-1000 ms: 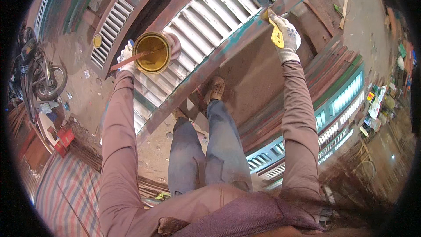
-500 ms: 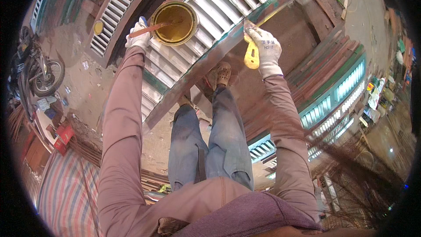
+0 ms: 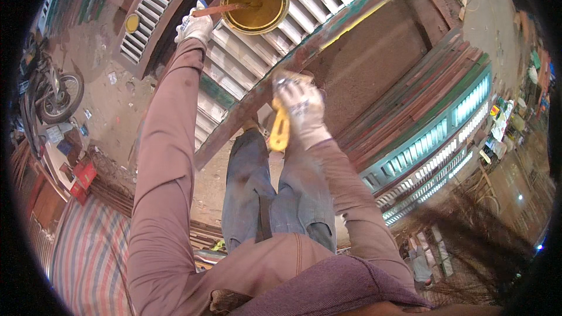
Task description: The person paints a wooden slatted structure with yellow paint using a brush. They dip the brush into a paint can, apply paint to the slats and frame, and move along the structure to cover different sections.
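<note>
My gloved left hand (image 3: 195,28) is closed at the left side of a round tin (image 3: 255,31) of ochre paste (image 3: 266,14). A flat reddish-brown stick (image 3: 219,10) runs from that hand into the paste. Below them lies a louvered shutter (image 3: 241,61) with white slats and a worn brown-green frame. In my gloved right hand (image 3: 304,108) is a yellow-handled putty knife (image 3: 280,131), blurred by motion, over the frame's near rail (image 3: 249,104). Its blade is mostly hidden. A bright yellow streak (image 3: 354,26) marks the rail farther right.
Another shutter (image 3: 155,14) at the upper left bears a small yellow-topped container (image 3: 132,23). Stacked louvered panels (image 3: 421,123) stand on the right. A motorbike (image 3: 55,96) is at the far left, near a red box (image 3: 83,177) and a striped sheet (image 3: 88,251).
My right hand has swung left and nearer with the putty knife, uncovering the yellow streak. My left hand and the tin have shifted right and farther away.
</note>
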A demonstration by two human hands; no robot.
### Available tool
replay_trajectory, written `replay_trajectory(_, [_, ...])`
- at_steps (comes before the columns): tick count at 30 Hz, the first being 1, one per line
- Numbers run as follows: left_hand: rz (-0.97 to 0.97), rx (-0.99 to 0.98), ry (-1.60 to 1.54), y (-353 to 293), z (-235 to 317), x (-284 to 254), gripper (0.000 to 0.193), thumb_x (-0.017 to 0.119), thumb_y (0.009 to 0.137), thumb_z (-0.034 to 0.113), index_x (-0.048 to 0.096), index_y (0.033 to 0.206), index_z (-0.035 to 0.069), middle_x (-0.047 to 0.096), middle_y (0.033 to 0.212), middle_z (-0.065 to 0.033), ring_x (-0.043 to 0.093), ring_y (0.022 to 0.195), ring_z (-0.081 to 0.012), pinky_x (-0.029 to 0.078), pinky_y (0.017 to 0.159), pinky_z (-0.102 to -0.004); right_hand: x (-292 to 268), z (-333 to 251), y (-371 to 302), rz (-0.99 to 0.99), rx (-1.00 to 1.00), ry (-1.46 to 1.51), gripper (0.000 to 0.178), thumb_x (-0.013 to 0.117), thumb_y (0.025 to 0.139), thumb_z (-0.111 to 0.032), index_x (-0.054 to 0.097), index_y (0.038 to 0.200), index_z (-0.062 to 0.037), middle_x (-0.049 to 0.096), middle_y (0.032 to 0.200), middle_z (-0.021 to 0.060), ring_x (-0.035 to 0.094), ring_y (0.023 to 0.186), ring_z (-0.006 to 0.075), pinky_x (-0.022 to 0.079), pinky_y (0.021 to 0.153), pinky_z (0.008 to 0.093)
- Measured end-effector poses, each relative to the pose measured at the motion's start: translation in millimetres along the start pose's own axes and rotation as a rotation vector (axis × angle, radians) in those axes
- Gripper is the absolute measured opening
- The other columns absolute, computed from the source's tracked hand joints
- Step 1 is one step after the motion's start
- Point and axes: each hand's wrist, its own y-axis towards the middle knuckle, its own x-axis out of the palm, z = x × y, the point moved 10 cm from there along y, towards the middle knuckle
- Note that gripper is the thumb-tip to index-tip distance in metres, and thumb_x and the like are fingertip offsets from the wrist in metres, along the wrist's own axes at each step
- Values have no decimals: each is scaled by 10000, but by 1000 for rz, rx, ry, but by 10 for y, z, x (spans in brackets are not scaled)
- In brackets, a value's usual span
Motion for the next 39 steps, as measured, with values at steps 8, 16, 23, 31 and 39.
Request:
replay_trajectory(8, [-15, -93, -64, -370, 33, -226, 622, 232, 960, 611, 496, 1376, 231, 476, 1420, -119, 415, 1324, -389, 280, 1072, -609, -720, 1475, 162, 455, 432, 787, 138, 564, 908, -73, 695, 919, -30, 698, 887, 82, 667, 820, 209, 541, 760, 330])
replay_trajectory(16, [50, -2, 148, -194, 44, -133, 561, 324, 937, 580, 370, 1444, 342, 496, 1403, -62, 482, 1280, -333, 349, 1044, -597, -1557, 3705, 1353, 405, 300, -154, 255, 512, 943, -202, 689, 1126, -203, 684, 1120, 67, 652, 1022, 257, 515, 869, 364])
replay_trajectory(23, [61, 151, 214, -176, 168, -194, 656, 390, 902, 622, 366, 1455, 271, 499, 1406, -81, 515, 1251, -344, 389, 1033, -547, -1087, 3214, 1110, 309, 211, -5, 307, 530, 903, -119, 677, 1150, -228, 685, 1113, 47, 660, 1010, 247, 512, 869, 334])
replay_trajectory(31, [39, 50, 306, -164, 211, -155, 562, 255, 974, 539, 473, 1392, 234, 493, 1420, -73, 473, 1298, -337, 358, 1066, -520, -821, 2014, 682, 177, 315, 21, 292, 554, 887, -130, 686, 1125, -233, 686, 1096, 19, 672, 971, 232, 534, 813, 335])
replay_trajectory(39, [156, 9, 1, 210, -171, 142, 611, 184, 973, 571, 486, 1387, 237, 455, 1442, -130, 392, 1343, -396, 285, 1075, -596, -244, 954, 164, -3, 216, 161, 330, 571, 846, -128, 664, 1159, -178, 679, 1114, 65, 667, 1002, 229, 530, 848, 314])
